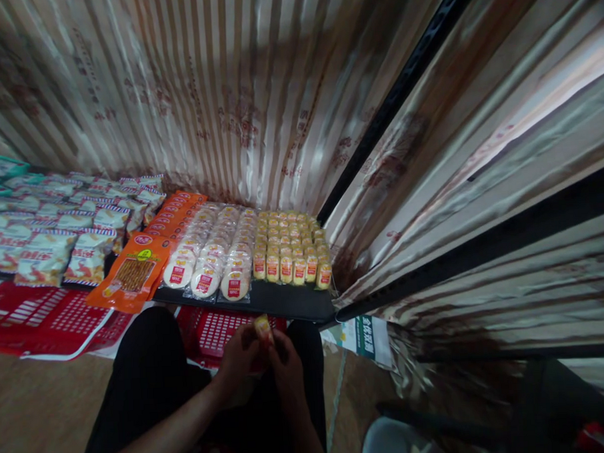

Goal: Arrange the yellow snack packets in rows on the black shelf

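Observation:
Over my lap, my left hand (239,355) and my right hand (287,366) meet with fingers closed around a small yellow wrapped snack (262,326). Its wrapper shows yellow at the top and red lower down, and fingers hide part of it. On the black shelf (290,302) just beyond stand neat rows of similar yellow wrapped snacks (286,250). To their left lie rows of round white crackers (203,282) in clear wrappers with red labels.
Orange snack bags (134,270) and white chip-like packets (45,254) fill the shelf's left. Red baskets (56,317) sit below. A black metal post (377,120) stands at right before a striped curtain (226,89). A pale bucket (386,443) rests on the floor.

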A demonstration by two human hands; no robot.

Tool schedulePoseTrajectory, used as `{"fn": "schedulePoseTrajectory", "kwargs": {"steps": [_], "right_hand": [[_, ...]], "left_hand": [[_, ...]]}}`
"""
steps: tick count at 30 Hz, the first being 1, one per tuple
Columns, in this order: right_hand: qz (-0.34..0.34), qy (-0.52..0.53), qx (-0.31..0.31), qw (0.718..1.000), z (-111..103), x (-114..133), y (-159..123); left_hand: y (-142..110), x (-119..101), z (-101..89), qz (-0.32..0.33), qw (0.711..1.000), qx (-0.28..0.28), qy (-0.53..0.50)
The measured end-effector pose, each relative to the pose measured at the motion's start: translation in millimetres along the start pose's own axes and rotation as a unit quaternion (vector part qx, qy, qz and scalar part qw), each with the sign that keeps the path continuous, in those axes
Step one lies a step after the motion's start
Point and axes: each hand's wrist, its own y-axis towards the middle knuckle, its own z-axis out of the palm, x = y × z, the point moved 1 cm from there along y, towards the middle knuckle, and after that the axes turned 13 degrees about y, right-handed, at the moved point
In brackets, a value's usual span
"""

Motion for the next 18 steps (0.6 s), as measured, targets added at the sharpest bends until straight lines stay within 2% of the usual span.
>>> {"fn": "schedulePoseTrajectory", "kwargs": {"steps": [5, 9, 18], "right_hand": [[0.003, -0.016, -0.006, 1.000, -4, -3, 3], [-0.005, -0.023, -0.011, 1.000, -6, -4, 5], [-0.047, -0.094, -0.029, 0.994, -11, 14, 12]], "left_hand": [[-2, -6, 5.1, 0.004, 1.000, 0.021, -0.007], [-6, -18, 7.2, 0.011, 0.999, 0.017, 0.032], [-2, -45, 19.3, 0.030, 0.995, 0.020, 0.093]]}}
